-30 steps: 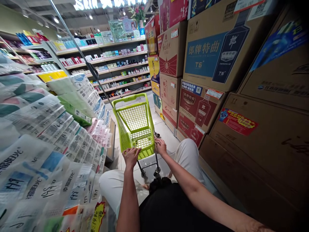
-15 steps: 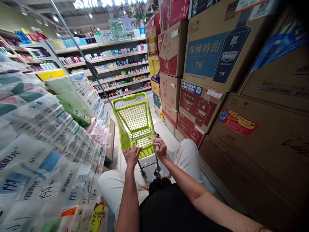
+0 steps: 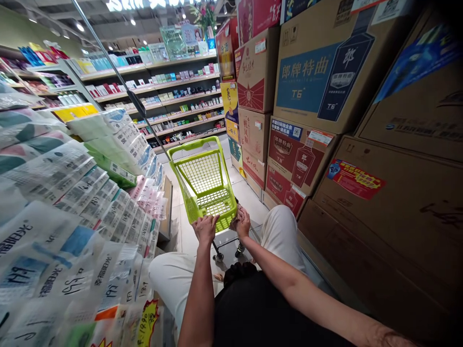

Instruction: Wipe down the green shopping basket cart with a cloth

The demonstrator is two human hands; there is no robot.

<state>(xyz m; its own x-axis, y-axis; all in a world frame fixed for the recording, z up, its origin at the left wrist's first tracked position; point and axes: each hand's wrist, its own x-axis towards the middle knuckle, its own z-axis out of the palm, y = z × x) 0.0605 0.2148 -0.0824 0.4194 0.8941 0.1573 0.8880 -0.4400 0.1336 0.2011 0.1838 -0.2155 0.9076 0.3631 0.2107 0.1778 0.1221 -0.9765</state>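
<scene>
A lime-green shopping cart basket (image 3: 202,176) with grid walls stands in the aisle before my knees. My left hand (image 3: 205,228) is closed over its near rim, fingers wrapped on the edge. At the near right corner my right hand (image 3: 243,223) pinches a small crumpled cloth (image 3: 234,222) against the cart's side. Only a bit of that cloth shows; my fingers cover the rest. Below the basket, the dark metal frame and a caster wheel (image 3: 218,257) show between my legs.
Stacked paper packs (image 3: 108,207) with handwritten prices rise close on the left. Cardboard liquor cartons (image 3: 307,72) form a tall wall on the right. Store shelves (image 3: 162,103) stand at the back. A long thin pole (image 3: 108,58) slants down toward the cart's far left corner.
The near end of the cart has swung a little to the right. My left hand moved right with it, and my right hand shifted slightly right and down along the corner.
</scene>
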